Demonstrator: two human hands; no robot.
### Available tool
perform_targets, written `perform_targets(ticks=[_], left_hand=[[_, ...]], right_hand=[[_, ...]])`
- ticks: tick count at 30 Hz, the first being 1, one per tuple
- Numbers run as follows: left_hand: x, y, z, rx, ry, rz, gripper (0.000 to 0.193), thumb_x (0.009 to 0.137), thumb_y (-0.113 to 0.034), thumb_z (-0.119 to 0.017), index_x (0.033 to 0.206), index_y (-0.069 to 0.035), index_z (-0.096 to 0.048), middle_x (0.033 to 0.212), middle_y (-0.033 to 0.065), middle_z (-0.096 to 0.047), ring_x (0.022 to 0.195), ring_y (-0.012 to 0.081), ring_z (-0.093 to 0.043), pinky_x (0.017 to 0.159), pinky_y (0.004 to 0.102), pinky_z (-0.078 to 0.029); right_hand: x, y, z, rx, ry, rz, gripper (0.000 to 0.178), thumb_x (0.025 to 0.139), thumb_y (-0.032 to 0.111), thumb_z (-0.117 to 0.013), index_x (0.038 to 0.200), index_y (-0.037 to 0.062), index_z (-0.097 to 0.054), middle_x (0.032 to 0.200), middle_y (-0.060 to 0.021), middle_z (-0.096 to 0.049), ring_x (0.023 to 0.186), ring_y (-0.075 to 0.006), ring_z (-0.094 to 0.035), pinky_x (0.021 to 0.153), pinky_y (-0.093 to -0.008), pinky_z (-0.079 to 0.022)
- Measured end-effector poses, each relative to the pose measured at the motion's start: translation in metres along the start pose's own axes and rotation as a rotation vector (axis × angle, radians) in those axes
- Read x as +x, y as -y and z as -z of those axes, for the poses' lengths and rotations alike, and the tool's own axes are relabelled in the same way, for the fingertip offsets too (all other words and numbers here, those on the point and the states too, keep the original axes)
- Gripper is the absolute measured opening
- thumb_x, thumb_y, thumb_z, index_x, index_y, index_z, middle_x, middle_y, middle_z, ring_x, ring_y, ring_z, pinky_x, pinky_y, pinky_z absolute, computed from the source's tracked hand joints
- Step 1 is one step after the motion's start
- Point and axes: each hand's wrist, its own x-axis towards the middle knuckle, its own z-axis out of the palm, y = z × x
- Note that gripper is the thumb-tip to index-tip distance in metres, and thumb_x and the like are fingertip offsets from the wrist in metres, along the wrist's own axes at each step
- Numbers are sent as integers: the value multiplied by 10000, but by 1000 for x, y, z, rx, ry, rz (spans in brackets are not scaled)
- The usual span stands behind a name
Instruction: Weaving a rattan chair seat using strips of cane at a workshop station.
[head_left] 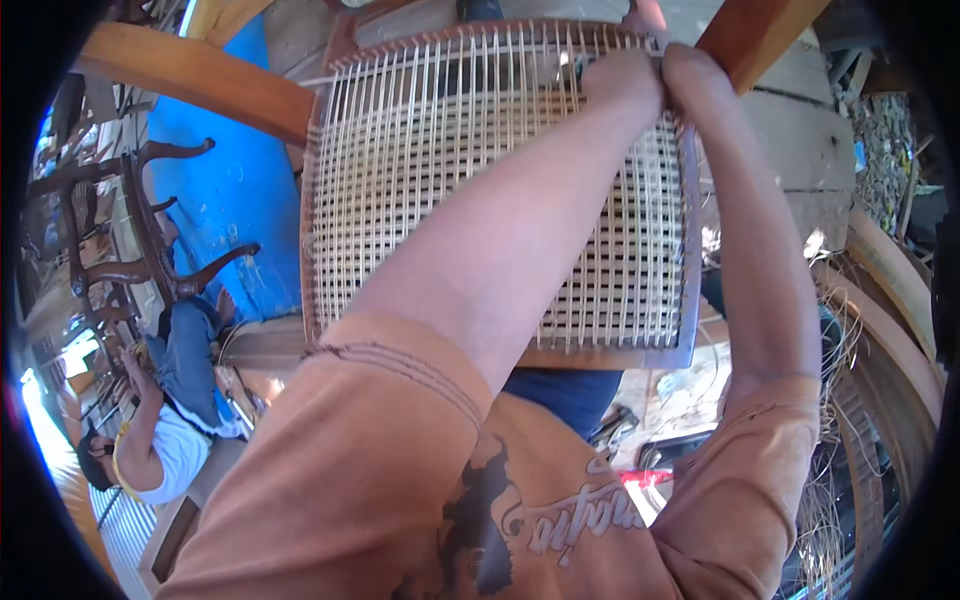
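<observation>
Blue and smooth, a broad plastic-looking surface (pixel 225 215) lies beyond the left edge of the brown wooden seat frame (pixel 308 210). An orange-brown squared timber (pixel 200 78) meets its far-left corner. Within the frame, before the person, stretches a pale open-grid cane panel (pixel 400 190), likely light and springy, prone to cracking if kinked; the frame looks stiff, best held by its side rails. At its far-right corner, the left hand (pixel 625 78) hides its fingers, so I cannot tell their grip; the right hand (pixel 695 72) seems curled, its hold unclear.
</observation>
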Motion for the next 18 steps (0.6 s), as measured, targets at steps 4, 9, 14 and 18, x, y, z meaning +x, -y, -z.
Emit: perform_targets(ticks=[4,9,14,18], left_hand=[[0,-13,16,-315,62,157,449,869,-329,-415,1166,-26,-563,1206,210,-538,1108,336,-528,917,375,-431],[-6,-22,-7,-236,-168,246,605,880,-460,-307,1192,5,-537,1246,232,-500,1170,345,-482,973,395,-381],[-15,-7,22,-286,81,170,631,879,-491,-280,1194,-11,-542,1249,220,-499,1188,338,-468,990,404,-367],[-23,-47,-16,180,-480,473,609,853,-485,-345,1187,-18,-549,1243,221,-505,1178,339,-480,994,388,-367]], right_hand=[[-10,-15,-11,438,-183,85,323,850,234,-439,918,-21,-625,796,-222,-634,710,-309,-631,659,-386,-484],[49,-35,-24,-147,165,-225,527,905,484,-385,1073,43,-620,1043,-236,-603,987,-328,-594,864,-398,-438],[35,-24,-17,0,119,-250,518,908,458,-383,1064,28,-625,1067,-230,-598,1003,-328,-589,858,-390,-453],[43,-39,-27,-35,70,-213,449,902,387,-416,1020,17,-639,1038,-225,-610,987,-330,-595,846,-392,-461]])
